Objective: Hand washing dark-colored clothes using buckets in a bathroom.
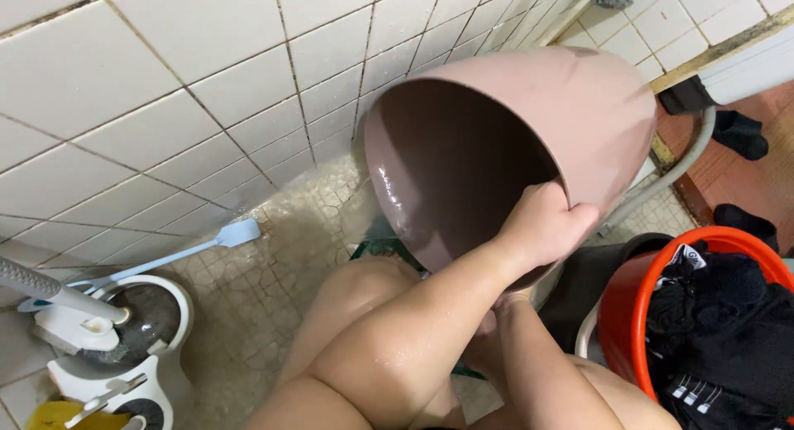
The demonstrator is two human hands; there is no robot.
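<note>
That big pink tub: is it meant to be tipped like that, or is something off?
The pink tub is tilted on its side, its wet inside facing the camera, gripped at the rim by the left hand. No crack shows. The right hand is hidden beneath it.

You've got soft, even indoor light, fairly bright, no hard shadows. A wet glare streak sits on the bucket [504, 149] inner wall, just left of your left hand [542, 227]. Wall tiles above-left bow w/ wide-angle distortion. Forearms nearest the lens look slightly soft.
</note>
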